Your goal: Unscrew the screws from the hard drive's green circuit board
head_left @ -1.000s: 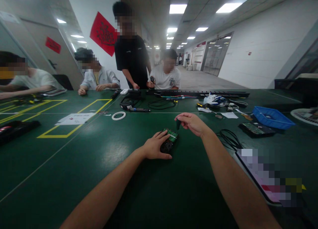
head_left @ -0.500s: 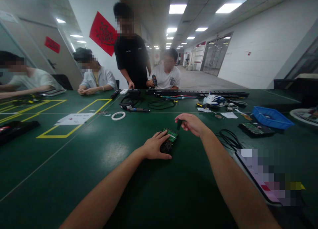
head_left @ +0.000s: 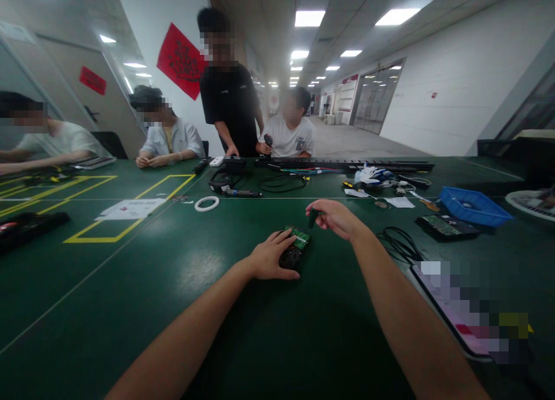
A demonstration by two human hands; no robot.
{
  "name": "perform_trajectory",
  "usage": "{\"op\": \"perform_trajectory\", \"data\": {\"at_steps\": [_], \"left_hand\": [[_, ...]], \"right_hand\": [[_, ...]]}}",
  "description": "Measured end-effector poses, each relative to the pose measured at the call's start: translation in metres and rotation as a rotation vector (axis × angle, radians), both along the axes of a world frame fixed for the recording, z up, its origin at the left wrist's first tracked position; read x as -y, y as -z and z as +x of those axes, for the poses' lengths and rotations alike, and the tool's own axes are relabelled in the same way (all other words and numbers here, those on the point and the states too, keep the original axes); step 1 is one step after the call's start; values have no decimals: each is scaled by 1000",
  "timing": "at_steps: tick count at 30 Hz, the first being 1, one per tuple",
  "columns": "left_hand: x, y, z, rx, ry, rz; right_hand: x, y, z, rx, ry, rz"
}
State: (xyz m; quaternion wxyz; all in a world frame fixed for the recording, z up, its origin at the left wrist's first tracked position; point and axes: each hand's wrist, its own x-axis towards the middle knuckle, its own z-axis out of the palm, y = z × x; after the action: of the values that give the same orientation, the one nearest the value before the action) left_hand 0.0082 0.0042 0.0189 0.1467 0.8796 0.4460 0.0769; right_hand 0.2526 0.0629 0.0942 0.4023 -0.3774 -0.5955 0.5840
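My left hand (head_left: 272, 255) holds a small black device with a green circuit board (head_left: 300, 238) down on the table. Its fingers lie over the board's left side, and the thumb stretches along the near edge. My right hand (head_left: 333, 216) is closed round the dark handle of a screwdriver (head_left: 311, 217), held upright over the board's far right corner. The screwdriver's thin shaft is hard to make out, so I cannot tell whether its tip touches the board.
On the right are a blue tray (head_left: 474, 206), another board unit (head_left: 447, 226), a black cable (head_left: 401, 244) and a tablet-like panel (head_left: 451, 313). A white tape ring (head_left: 207, 203) and a pen-shaped electric screwdriver (head_left: 243, 193) lie farther off. Several people sit or stand beyond.
My hands, the device and the screwdriver keep nearly the same positions. Across the table, the seated person's power drill has turned and dropped slightly. The view has shifted a little.
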Motion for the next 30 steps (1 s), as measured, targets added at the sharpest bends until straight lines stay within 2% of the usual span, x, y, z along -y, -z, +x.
{"op": "perform_trajectory", "data": {"at_steps": [10,22,30], "left_hand": [[-2,1,-1,-16,1,-2],[-2,2,-1,-14,4,6],[0,-1,0,-8,-3,-6]], "right_hand": [[1,1,-2,57,34,30],[0,0,-3,36,38,-24],[0,0,-2,75,-19,-23]]}}
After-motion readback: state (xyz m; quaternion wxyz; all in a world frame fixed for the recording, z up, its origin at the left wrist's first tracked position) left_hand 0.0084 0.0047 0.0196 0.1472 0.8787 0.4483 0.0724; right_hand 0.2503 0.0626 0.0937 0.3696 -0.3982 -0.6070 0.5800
